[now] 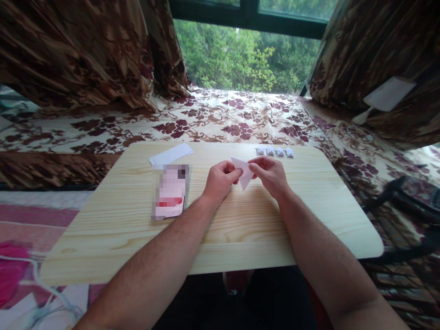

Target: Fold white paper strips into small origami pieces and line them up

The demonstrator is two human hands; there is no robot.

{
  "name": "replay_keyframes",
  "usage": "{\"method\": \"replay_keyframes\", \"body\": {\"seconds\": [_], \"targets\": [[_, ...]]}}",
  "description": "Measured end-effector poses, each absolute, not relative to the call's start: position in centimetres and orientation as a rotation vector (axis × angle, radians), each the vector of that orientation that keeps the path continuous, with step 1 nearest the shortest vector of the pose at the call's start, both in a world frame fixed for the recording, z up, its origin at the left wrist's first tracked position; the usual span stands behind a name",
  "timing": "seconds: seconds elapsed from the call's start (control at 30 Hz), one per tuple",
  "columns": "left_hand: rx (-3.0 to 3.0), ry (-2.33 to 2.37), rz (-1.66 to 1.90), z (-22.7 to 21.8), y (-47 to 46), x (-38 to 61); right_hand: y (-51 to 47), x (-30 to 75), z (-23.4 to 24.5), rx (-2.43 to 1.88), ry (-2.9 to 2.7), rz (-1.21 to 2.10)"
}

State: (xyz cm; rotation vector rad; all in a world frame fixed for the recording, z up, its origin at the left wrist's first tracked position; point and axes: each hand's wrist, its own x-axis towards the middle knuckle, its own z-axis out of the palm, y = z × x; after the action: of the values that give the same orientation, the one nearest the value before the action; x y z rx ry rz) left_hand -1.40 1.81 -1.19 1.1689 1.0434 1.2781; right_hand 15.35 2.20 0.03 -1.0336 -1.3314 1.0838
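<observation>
A small folded piece of white paper [244,176] is held up above the table between my two hands. My left hand [222,178] pinches its left side, thumb on the near face. On the other side, the thumb and fingers of my right hand [269,173] grip the paper's right edge. The paper comes to a point at the bottom; the fingers hide part of its outline. Beyond my right hand, several small folded white paper pieces [275,151] stand in a row near the table's far edge.
A phone [171,191], its screen blurred out, lies on the wooden table [237,229] left of my hands. Behind it are white paper strips [172,154]. A white lamp [390,95] stands at the right on the flower-patterned cloth [220,119]. A white cable [36,270] hangs lower left.
</observation>
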Motion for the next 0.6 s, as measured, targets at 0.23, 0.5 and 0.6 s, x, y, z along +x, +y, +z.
{"method": "replay_keyframes", "body": {"seconds": [0.23,0.5,0.6], "targets": [[1.154,1.055,1.283,-0.98,1.71,-1.43,2.13,15.15,-0.07,-1.059,-1.362,1.106],[1.281,1.088,1.200,-0.83,1.36,-1.55,2.02,15.11,-0.23,-1.046,-1.358,1.094],[1.288,1.089,1.191,-0.72,1.32,-1.52,1.95,15.09,-0.27,-1.038,-1.357,1.080]]}}
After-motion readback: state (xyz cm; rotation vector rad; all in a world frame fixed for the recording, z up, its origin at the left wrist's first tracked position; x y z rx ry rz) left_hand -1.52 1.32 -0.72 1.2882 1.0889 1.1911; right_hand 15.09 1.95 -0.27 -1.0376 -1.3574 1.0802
